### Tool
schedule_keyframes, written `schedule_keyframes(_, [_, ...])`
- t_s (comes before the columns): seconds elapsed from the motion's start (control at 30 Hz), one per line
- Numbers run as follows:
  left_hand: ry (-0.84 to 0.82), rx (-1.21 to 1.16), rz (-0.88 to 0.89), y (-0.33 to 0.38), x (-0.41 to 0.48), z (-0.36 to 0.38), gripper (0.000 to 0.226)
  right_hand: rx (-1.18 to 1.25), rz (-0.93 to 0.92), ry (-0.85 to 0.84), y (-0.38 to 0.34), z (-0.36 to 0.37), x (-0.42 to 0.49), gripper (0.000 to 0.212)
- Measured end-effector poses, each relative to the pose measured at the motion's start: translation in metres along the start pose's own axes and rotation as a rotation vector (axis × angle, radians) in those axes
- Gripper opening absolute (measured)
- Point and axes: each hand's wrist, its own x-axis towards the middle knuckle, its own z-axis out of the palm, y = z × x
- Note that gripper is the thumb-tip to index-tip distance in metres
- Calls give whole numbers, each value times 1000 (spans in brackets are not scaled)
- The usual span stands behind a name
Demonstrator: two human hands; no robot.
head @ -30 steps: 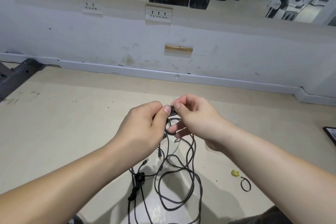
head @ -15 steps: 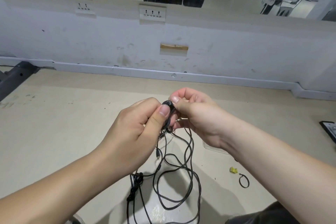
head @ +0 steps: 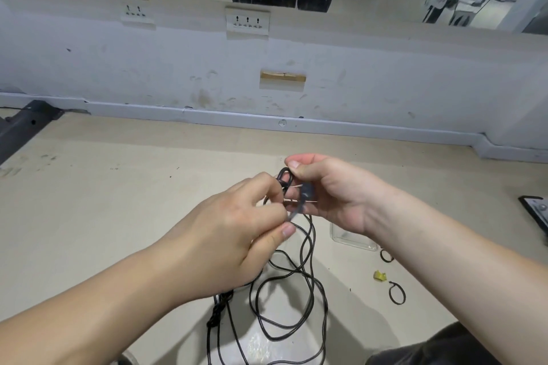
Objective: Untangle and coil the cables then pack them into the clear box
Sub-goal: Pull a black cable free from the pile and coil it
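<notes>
The left hand point(head: 237, 234) and right hand point(head: 335, 195) are meeting above the floor point(head: 89, 201), left one nearer the viewer, both pinching the cables point(head: 296, 299) between them. The cables are hanging from the hands and lying in loops on the floor below. The clear box point(head: 350, 238) is sitting right of the loops, partly hidden by the right wrist. A tie loop point(head: 396, 293) is lying further right, a scrap point(head: 379, 275) just beside it. The wall point(head: 178, 68) is standing behind everything

The clear box point(head: 353, 241) lies mostly hidden behind the right hand point(head: 335, 195); the cables point(head: 220, 309) run out of view at 6 o'clock.
</notes>
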Motion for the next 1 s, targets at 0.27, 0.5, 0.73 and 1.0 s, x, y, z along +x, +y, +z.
schedule_keyframes(0.27, [322,-694,-573,0,11,3,12,8,-139,-34,-1,-1,-2,10])
schedule_keyframes(0.5, [148,-998,-777,-7,11,6,4,-76,-221,-124,-1,1,-8,14])
schedule_keyframes(0.73, [307,-795,-813,-14,12,7,6,-422,-280,-139,-1,2,-13,29])
schedule_keyframes(1.0, [97,-929,-869,-12,15,3,22,-575,-317,-174,4,6,-14,9])
